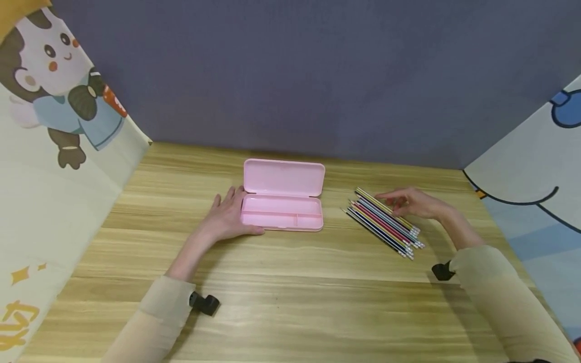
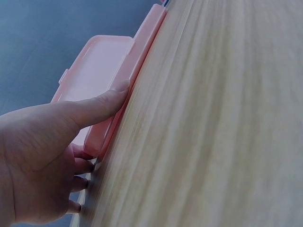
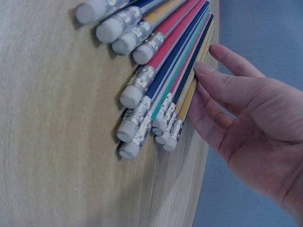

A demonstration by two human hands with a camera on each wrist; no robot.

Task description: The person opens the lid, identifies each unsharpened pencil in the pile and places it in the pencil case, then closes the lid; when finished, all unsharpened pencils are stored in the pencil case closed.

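Observation:
A pink pencil case (image 1: pixel 281 222) lies with its lid (image 1: pixel 284 178) raised, showing the divided tray inside. My left hand (image 1: pixel 227 214) holds its left end, the thumb against the front wall and the other fingers round the side, as the left wrist view shows. Several striped pencils (image 1: pixel 381 222) with white erasers lie in a slanted bundle to the right of the case. At the bundle's far edge, my right hand (image 1: pixel 415 202) pinches a yellow-and-black pencil (image 3: pixel 185 97) between thumb and fingers. Its fingertips behind the pencil are partly hidden.
A wood-grain table (image 1: pixel 281 292) carries everything. Behind it rises a dark grey-blue panel (image 1: pixel 290 80). Printed cartoon panels stand at the left (image 1: pixel 68 166) and the right (image 1: pixel 535 176). A small black device is on each sleeve cuff.

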